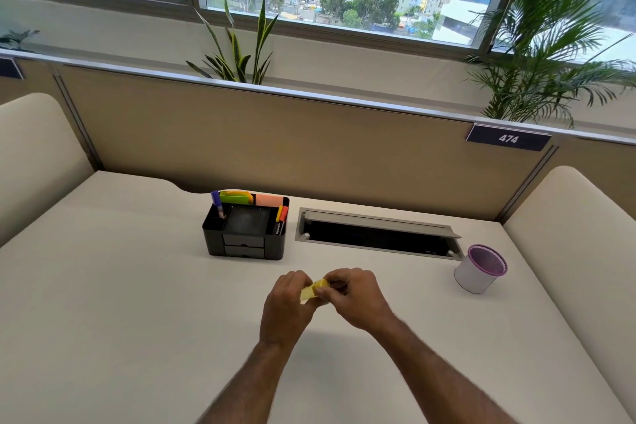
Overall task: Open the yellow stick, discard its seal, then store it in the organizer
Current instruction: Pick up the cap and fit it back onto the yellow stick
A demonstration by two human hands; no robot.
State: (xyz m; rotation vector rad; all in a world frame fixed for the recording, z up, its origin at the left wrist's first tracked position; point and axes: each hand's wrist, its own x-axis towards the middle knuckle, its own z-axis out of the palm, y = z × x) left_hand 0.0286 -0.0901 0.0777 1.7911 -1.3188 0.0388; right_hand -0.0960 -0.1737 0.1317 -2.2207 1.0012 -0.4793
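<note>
A small yellow stick pad [312, 290] is held above the desk between both hands, near the middle front. My left hand [285, 306] grips its left side from below. My right hand [354, 296] pinches its right edge with thumb and fingers. Most of the pad is hidden by the fingers, and I cannot tell whether a seal is on it. The black organizer [246, 246] stands behind the hands, holding pens, markers and green and orange note pads.
A white cup with a purple mesh rim [480, 268] stands at the right. A grey cable hatch [377, 234] with its lid raised is set into the desk beside the organizer. A beige partition [309, 148] closes the back, with cream side panels left and right.
</note>
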